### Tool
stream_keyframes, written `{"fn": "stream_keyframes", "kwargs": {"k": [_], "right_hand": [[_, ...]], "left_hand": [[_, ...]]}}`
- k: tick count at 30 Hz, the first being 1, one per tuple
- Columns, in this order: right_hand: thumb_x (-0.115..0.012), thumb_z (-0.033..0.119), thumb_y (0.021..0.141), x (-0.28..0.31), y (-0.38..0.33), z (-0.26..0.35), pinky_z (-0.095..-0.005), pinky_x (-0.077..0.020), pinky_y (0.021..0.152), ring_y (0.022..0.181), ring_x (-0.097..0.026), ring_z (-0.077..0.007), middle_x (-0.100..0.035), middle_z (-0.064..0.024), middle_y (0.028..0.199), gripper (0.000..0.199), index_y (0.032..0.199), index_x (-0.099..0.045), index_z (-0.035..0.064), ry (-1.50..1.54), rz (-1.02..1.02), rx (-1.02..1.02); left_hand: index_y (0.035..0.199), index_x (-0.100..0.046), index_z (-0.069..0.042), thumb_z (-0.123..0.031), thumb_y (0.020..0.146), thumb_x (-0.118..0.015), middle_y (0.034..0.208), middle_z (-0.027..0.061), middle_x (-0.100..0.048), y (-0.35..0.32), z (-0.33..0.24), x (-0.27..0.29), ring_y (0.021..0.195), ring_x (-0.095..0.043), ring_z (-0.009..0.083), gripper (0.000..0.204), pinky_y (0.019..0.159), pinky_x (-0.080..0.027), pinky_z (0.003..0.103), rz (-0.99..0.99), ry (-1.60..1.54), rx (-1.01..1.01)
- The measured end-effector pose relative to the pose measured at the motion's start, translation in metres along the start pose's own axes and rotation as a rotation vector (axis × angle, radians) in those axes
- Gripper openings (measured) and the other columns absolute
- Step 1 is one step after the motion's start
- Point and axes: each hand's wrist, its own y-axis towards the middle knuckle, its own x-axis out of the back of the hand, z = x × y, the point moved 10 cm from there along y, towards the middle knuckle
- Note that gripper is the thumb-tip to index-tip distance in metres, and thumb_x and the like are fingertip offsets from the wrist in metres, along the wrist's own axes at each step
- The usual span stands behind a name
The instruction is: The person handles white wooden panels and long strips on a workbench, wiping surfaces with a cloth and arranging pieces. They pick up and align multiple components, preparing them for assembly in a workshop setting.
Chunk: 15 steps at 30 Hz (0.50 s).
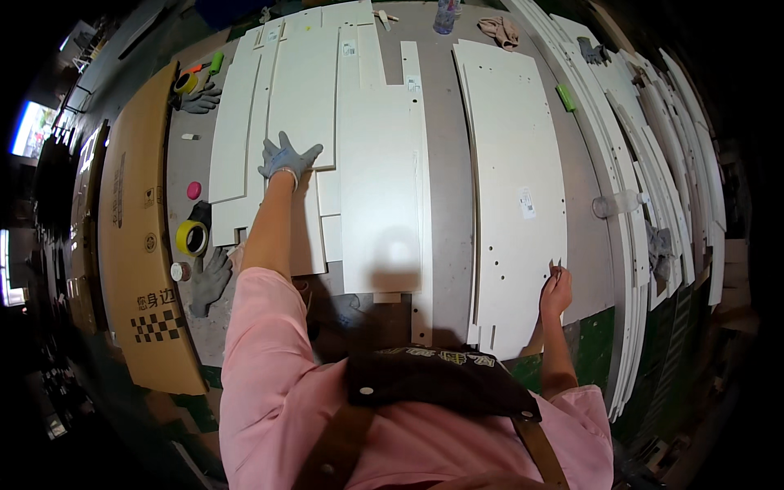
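My left hand [287,157], in a grey work glove, rests with fingers spread on the lower end of a white panel [304,90]. That panel lies on top of other white boards on the left. At the right, my bare right hand [555,292] is closed in a pinch at the near right edge of another white panel [518,147], which has small dark holes and a paper label [527,202]. A small dark tip shows at its fingers; what it is I cannot make out. Between the hands lies a wide white panel [380,188].
Along the left stand a long cardboard box [135,229], yellow tape rolls [191,238] and a loose grey glove [211,282]. To the right are long white strips [600,155], a clear bottle [618,204] and a green object [565,98]. A cloth [500,33] lies at the far end.
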Motion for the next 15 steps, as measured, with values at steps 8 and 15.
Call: {"fn": "stream_keyframes", "kwargs": {"k": [8, 15], "right_hand": [[-0.055, 0.01, 0.089, 0.003, 0.0, -0.001, -0.043, -0.0515, 0.073, 0.089, -0.063, -0.0347, -0.064, -0.0098, 0.103, 0.023, 0.111, -0.059, 0.0106, 0.035, -0.04, 0.019], [-0.054, 0.01, 0.088, 0.001, -0.004, -0.007, -0.0446, -0.0509, 0.07, 0.086, -0.063, -0.0362, -0.063, -0.01, 0.102, 0.024, 0.112, -0.058, 0.0123, 0.064, -0.014, -0.036]], "left_hand": [[0.154, -0.02, -0.009, -0.074, 0.074, -0.061, 0.158, 0.0289, -0.009, -0.078, 0.046, -0.024, 0.148, -0.008, 0.0424, 0.111, 0.116, -0.011, 0.06, -0.021, 0.021, -0.036], [0.146, -0.039, -0.01, -0.069, 0.075, -0.061, 0.153, 0.0195, -0.031, -0.282, -0.076, -0.045, 0.142, -0.024, 0.0421, 0.095, 0.114, -0.015, 0.061, 0.109, 0.317, -1.046]]}}
